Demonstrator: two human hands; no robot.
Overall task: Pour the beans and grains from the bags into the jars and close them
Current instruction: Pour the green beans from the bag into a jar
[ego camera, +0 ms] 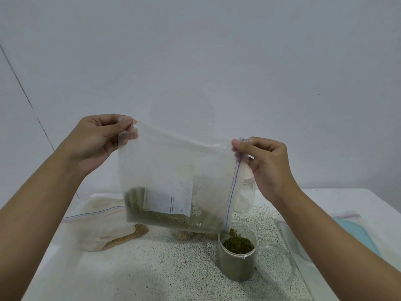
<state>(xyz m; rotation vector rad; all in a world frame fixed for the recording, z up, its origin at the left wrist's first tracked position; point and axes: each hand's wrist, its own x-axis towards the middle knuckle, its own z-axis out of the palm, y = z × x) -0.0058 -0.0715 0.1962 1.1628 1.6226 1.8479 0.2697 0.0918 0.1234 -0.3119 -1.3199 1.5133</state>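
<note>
- Pouring under way: green beans (152, 213) lie along the low edge of the bag (173, 161) & drop from its zip corner into the jar (237, 266), which looks well filled.
- L hand (95, 140) pinches the far corner, thumb + fingers curled on the plastic; raise it to shift the rest.
- R hand (269, 166) pinches the zip edge; hold that spout over the rim, go slow, or beans will prob. spill.
- Lid (276, 265) lies just beside the jar, for closing after.

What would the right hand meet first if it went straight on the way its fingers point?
The zip bag that the right hand pinches; its fingers point left along the bag's top edge. Beyond that, probably the left hand, though depth is unclear.
</note>
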